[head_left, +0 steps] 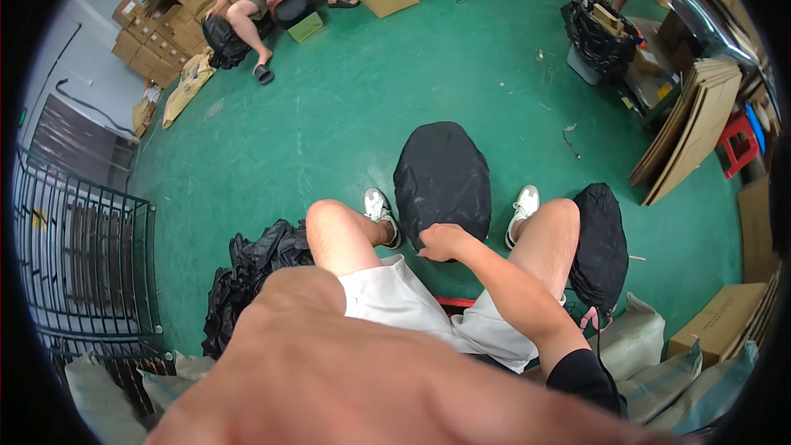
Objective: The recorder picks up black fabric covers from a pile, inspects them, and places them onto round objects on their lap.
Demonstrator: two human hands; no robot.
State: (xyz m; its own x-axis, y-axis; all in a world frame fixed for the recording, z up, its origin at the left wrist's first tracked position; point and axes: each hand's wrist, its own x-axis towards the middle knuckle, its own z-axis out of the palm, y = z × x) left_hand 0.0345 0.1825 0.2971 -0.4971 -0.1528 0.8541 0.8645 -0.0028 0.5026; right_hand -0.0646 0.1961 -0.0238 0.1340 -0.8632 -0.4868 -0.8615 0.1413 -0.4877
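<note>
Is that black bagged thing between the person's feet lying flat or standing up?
Lying flat. The black bagged bundle rests broadside on the green floor between the shoes, its rounded outline fully visible, with the right hand gripping its near edge.

Green painted floor (346, 115), stacked cardboard boxes (156, 33), black metal rack (82, 264) at left.

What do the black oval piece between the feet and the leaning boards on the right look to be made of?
The black oval piece looks wrapped in thin, matte, wrinkled plastic film or fabric; which one is unclear. The right hand rests on its near edge. The leaning boards look like brown cardboard sheets, with stacked edges showing.
</note>
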